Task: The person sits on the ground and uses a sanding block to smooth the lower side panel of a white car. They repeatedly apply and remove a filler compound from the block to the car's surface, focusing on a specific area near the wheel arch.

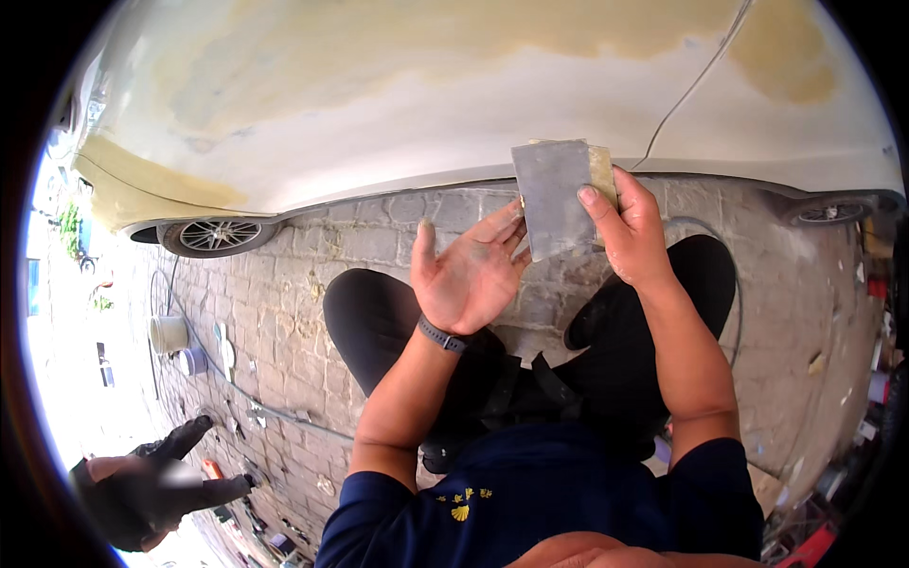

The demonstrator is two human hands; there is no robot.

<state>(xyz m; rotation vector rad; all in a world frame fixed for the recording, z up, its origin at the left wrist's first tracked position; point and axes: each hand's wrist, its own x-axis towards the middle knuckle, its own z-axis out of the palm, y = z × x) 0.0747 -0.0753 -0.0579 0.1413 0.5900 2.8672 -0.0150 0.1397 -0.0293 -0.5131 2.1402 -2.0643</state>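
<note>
Worn grey stone paving (275, 312) spreads beneath everything, bounded on the far side by a pale car body (379, 123) with yellowish-tan patches, a silver multi-spoke wheel (213, 237) at far left and a darker spoked wheel (831, 212) at far right. In front of the car's lower edge as seen from above, the right hand (632, 232) holds a thin grey rectangular sheet (554, 204) together with a rough tan piece (603, 175) behind it, thumb clamped on the front and fingers mostly hidden. The left hand (473, 279) is palm up and smudged grey, thumb well apart, its fingers reaching to the sheet's left edge; whether their tips touch it I cannot tell. A dark wristband (441, 335) circles that wrist. Bent knees in black trousers (367, 317) flank the hands, taking up much of the ground in the middle. On the left, a grey hose (275, 412) snakes across the stones past a cream bucket (169, 334), a pale purple tub (192, 362) and a long whitish object (225, 350). Another person in dark clothing (220, 492) occupies the near left; a red object (810, 549) lies among blurred clutter at near right.
</note>
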